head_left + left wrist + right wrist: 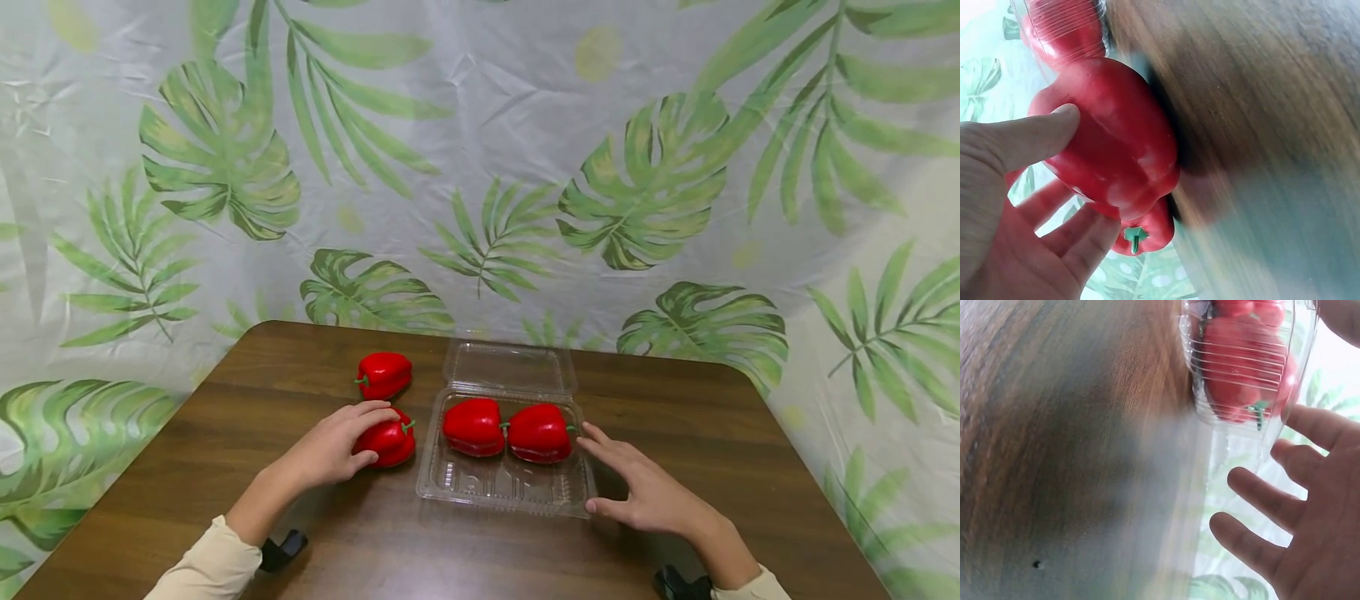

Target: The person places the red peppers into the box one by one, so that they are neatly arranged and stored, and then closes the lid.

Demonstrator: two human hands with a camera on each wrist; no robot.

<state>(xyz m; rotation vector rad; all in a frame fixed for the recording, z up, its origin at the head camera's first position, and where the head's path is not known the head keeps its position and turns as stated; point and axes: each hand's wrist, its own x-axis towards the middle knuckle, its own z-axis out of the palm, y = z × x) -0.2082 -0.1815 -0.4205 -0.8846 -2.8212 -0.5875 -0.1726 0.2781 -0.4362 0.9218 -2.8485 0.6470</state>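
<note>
My left hand holds a red bell pepper on the table left of a clear plastic clamshell container. In the left wrist view, the thumb lies on one side of this pepper and the fingers curl round the other. Two more red bell peppers, one on the left and one on the right, lie side by side in the container's rear half. Its lid is folded back. Fingers spread, my right hand stays at the container's right edge, thumb near the front corner.
Behind the held pepper lies another red bell pepper, its green stem pointing left. The brown wooden table carries everything. A leaf-printed curtain hangs behind the table's far edge.
</note>
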